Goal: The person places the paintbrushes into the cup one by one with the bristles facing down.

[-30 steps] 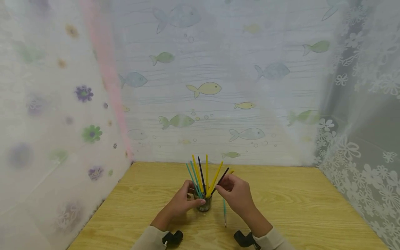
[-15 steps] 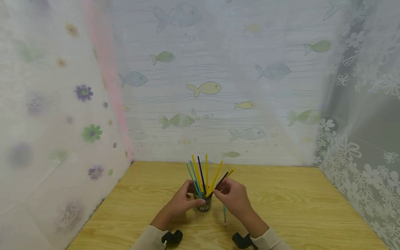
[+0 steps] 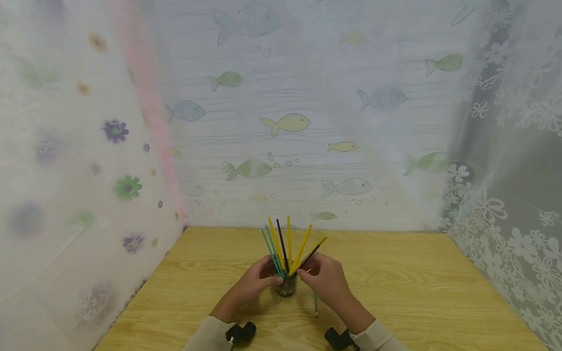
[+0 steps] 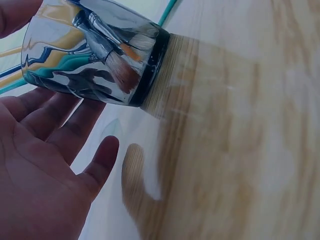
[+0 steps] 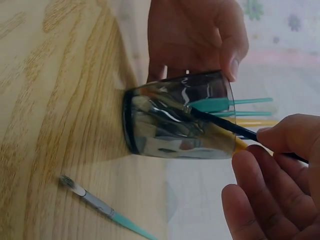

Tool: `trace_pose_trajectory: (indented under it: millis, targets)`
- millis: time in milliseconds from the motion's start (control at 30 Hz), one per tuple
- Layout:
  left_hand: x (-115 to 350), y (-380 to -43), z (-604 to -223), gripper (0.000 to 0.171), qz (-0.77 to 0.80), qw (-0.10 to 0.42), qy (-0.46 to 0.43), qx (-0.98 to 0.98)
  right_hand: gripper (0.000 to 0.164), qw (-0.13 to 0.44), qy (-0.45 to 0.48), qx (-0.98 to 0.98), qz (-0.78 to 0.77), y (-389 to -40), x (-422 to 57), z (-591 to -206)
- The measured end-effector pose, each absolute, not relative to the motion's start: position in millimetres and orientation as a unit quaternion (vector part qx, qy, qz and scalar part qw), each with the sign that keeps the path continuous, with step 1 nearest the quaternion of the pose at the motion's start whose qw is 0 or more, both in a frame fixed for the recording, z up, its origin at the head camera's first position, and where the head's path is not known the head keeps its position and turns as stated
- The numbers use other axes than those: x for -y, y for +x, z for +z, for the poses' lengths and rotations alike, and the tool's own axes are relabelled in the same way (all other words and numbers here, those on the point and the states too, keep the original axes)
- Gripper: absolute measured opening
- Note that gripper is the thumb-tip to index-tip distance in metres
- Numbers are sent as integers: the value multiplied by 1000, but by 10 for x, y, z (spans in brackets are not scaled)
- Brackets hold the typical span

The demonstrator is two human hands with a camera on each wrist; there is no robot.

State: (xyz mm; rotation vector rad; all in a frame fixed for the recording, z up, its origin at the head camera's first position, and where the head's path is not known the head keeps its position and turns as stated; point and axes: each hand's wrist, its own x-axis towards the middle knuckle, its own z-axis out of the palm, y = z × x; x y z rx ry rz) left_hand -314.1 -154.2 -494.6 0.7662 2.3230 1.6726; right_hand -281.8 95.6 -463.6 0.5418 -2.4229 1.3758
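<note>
A clear glass (image 3: 286, 289) with a dark base stands on the wooden table, with several teal, yellow and dark blue paintbrushes (image 3: 275, 246) leaning in it. My left hand (image 3: 253, 283) holds it near the rim, thumb on the near side and fingers behind. My right hand (image 3: 329, 280) pinches a dark blue paintbrush (image 5: 227, 124) between thumb and fingers; its ferrule end is inside the glass, seen through the wall in the right wrist view. Bristles (image 4: 122, 70) rest low in the glass in the left wrist view.
A teal paintbrush (image 5: 100, 204) lies on the wooden table (image 3: 210, 253) right of the glass, partly hidden by my right hand in the head view. Behind the table hangs a fish-print curtain (image 3: 287, 165). Black wrist mounts (image 3: 242, 332) sit at both cuffs.
My right hand has moved down and slightly left, lowering the dark blue paintbrush further into the glass. My left hand stays at the glass.
</note>
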Motion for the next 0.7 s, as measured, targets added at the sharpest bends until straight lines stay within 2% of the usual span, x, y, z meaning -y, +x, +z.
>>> trace_pose_trajectory:
  millis: [233,700]
  targets:
    - [1544,-3145,-4942,50,552,79,258,-789,13,145,185,848,474,-2804,-941,-4644]
    - [1535,-3133,-4918,46,544,81,245,-798,8,131,186,853,469,-2796,-942,-4631]
